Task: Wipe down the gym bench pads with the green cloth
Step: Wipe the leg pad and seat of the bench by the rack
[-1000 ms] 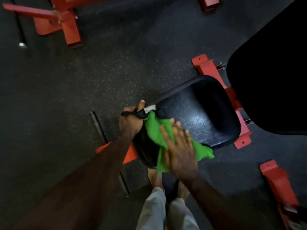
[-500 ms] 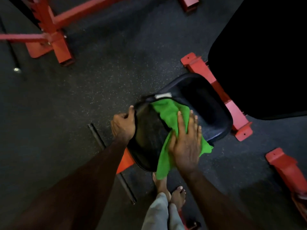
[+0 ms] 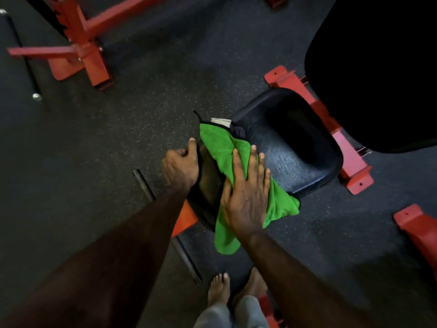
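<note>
A person's right hand [image 3: 246,192] lies flat, fingers straight and spread, pressing the green cloth [image 3: 222,147] onto the near end of a black seat pad [image 3: 295,159], while the left hand [image 3: 181,168] curls its fingers over the pad's left edge to steady it. The cloth sits bunched across that near-left corner, one tail hanging off the front edge and another fold trailing toward the right. The loose tail looks likely to slip off the rim if the palm slides forward without gathering it, and a bunched cloth may skip the dished centre of the pad, which shows a faint sheen that could be moisture or glare; which, cannot be told. The gripping left hand also covers an edge strip that would go unwiped unless it shifts. The surface is a curved, glossy vinyl seat bolted to a red frame [image 3: 350,159], with a larger black back pad [image 3: 378,74] rising at upper right, apparently not yet reached. Around it spreads dark speckled rubber floor [image 3: 142,119], a red rack base [image 3: 80,48] at upper left, a black bar [image 3: 165,223] lying on the floor near the bench, and the person's bare feet [image 3: 218,290] at the lower edge, close to the bar
</note>
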A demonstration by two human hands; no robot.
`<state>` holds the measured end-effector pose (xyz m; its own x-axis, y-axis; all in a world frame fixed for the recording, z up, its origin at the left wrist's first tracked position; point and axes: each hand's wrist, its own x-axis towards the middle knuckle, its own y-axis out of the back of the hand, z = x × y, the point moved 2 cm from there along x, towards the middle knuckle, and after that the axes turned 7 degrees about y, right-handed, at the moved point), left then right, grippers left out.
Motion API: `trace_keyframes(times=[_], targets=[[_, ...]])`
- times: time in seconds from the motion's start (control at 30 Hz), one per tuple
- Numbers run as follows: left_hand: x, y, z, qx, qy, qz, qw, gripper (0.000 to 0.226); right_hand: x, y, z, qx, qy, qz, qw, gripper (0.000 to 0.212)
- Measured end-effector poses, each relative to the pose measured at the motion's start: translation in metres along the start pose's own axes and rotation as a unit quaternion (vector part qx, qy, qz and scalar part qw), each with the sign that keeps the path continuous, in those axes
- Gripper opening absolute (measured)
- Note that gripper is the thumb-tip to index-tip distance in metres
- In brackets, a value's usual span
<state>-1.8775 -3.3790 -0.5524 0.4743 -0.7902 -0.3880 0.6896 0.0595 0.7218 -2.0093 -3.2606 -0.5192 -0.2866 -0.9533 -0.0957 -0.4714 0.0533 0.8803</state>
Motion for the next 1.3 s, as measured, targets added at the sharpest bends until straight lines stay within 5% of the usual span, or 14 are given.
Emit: trace_keyframes(times=[0.57,1.3], targets=[[-0.005,0.003,0.003,0.040,-0.037,-0.009,0.998,0.071,-0.003,-0.006,0.008,-0.045,0.001,-0.022,0.999,0.078],[0.004,0.003,0.001,0.048,-0.058,-0.111,0.991,0.066,-0.002,-0.012,0.004,-0.083,-0.032,0.011,0.996,0.074]])
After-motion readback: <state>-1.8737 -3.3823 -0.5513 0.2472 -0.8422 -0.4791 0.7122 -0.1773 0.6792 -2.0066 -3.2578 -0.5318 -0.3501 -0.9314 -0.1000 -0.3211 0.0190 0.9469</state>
